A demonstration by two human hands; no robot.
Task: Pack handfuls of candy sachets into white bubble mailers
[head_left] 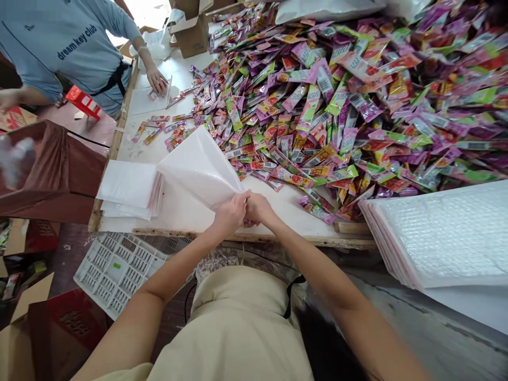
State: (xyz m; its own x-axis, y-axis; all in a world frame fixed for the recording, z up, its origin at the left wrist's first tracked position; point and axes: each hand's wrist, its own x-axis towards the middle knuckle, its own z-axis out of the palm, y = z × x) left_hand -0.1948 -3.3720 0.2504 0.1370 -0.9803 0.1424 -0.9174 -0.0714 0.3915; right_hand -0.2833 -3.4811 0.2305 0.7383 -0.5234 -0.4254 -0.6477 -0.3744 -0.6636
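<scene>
Currently, in the head view, the left hand point(230, 214) is pinching one white envelope point(202, 168), grip clenched; the right hand point(259, 207) is touching alongside, its hold hidden. The envelope is slanting over the surface point(190, 216), beside one sachet pile point(307, 114); one small envelope stack point(127, 181) and one large envelope stack point(460, 235) are flanking it.

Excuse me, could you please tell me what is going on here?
At the near edge of the table, the left hand holds a white mailer by its near end, and the right hand meets it there; what that one grips is hidden. Beyond lies a heap of stick packets. White mailers are stacked left, bubble mailers right. Farther off, a co-worker's hand is at another white envelope.
</scene>
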